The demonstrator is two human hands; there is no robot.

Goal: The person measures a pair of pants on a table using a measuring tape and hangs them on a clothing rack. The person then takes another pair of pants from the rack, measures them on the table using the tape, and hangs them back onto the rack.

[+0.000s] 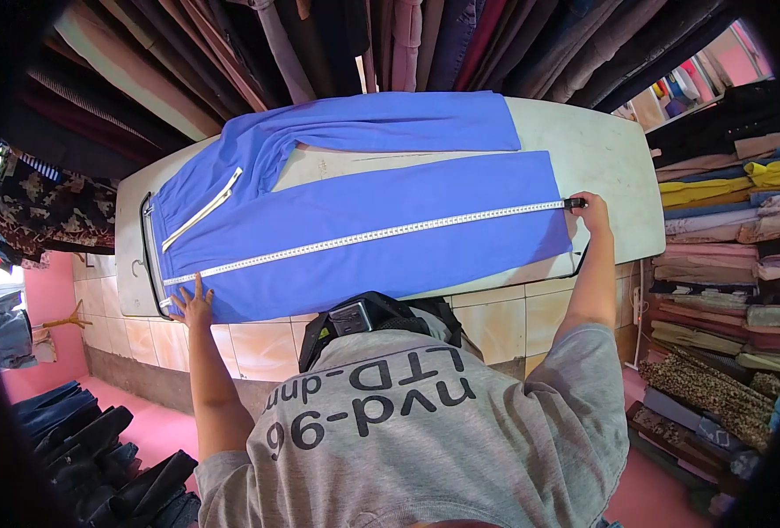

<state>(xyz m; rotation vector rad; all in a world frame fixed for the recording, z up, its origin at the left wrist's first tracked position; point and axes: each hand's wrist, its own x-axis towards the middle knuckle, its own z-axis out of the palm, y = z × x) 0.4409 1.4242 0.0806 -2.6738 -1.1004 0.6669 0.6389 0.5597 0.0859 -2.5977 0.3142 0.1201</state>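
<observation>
Blue trousers [460, 189] lie flat on a pale board, waistband at the left and leg hems at the right. A white tape measure [381, 232] stretches straight along the nearer leg, from waistband to hem. Near the tape's left end, my left hand [194, 305] rests on the waistband with fingers spread, one fingertip at the tape. Past the hem, my right hand [592, 212] is closed on the tape measure's small black end piece. A cream drawstring [203, 208] lies across the upper front. A hanger [151, 255] runs along the waistband.
The pale board [614, 167] has rounded corners and stands by a tiled ledge [267, 348]. Hanging trousers [311, 53] line the back. Folded clothes [715, 264] are stacked at the right, and dark jeans [99, 458] lie piled at the lower left.
</observation>
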